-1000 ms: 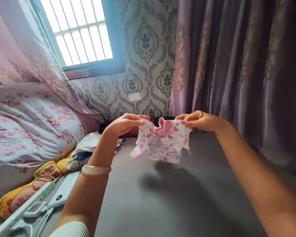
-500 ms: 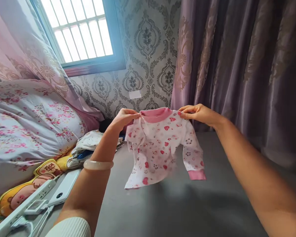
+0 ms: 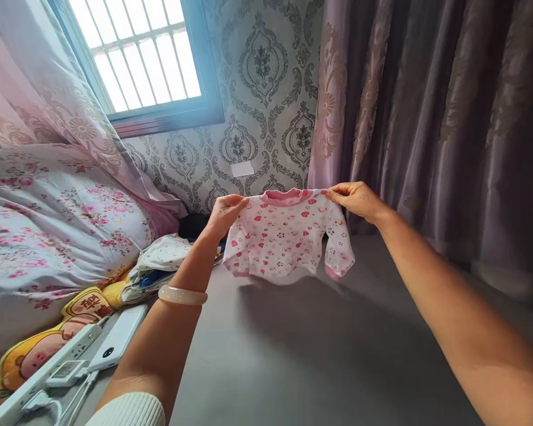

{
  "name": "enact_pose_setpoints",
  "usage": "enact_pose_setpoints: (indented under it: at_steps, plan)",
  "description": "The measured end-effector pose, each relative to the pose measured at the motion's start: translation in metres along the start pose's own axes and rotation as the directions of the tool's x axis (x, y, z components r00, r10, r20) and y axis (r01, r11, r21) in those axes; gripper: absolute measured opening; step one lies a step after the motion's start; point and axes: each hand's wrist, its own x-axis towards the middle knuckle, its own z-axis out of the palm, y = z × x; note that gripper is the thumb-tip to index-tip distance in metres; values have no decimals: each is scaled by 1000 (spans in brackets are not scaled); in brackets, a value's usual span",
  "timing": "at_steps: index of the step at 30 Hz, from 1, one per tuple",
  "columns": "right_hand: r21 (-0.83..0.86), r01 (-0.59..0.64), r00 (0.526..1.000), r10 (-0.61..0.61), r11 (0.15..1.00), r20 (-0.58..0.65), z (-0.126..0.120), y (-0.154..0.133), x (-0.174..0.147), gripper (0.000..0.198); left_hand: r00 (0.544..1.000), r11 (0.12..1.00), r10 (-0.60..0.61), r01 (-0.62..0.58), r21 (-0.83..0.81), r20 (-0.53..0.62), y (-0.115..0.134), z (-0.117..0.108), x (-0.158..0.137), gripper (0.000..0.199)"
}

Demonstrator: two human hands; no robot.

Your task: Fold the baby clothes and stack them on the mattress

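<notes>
"Head view: you have the small printed shirt [image 3: 284, 236] up in front of you, spread wide by its shoulders. Where do your hands sit on it?"

"Your left hand [image 3: 226, 212] pinches the shoulder at the shirt's left end, fingers closed on the cloth; your right hand [image 3: 357, 198] does the same at its right end. The pink collar [image 3: 285, 201] sits between your two grips, near the shirt's top edge."

"So which step are you in?"

"I'd judge it as holding the shirt out to straighten it. Below it, you have its shadow [image 3: 279, 313] on the grey sheet [image 3: 302, 367]; I can't tell whether your hem brushes that sheet."

"What does your next move call for?"

"An even pull and level hands, I'd say, wherever you take it. To the shirt's right, your right-hand sleeve [image 3: 340, 251] hangs apart from the body; your other sleeve seems to lie against it, so it may need teasing out."

"And what stands around you?"

"Left of the shirt, you have piled clothes [image 3: 162, 254]; farther left and nearer you, a white power bank [image 3: 119, 337] beside a power strip [image 3: 48, 370]."
</notes>
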Motion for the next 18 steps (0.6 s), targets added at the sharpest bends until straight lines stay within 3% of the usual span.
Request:
enact_pose_setpoints:
  at_steps: [6, 10, 14, 18]
  plan:
    - [-175, 33, 993, -53, 984, -110, 16, 17, -3, 51, 984, 981, 88, -59, 186, -152, -18, 11, 1, 31]
    - [-332, 35, 972, -109, 942, -207, 24, 14, -9, 43, 976, 968, 124, -79, 238, -177, -21, 17, -6, 26]
    - [-486, 120, 924, -277, 866, -264, 30, 6, -21, 43, 968, 954, 179, -128, 270, -175, -18, 17, -16, 26]
    - [-651, 108, 896, -358, 751, -264, 31, -4, -40, 44, 942, 898, 295, -215, 383, -162, -6, 11, -31, 28]
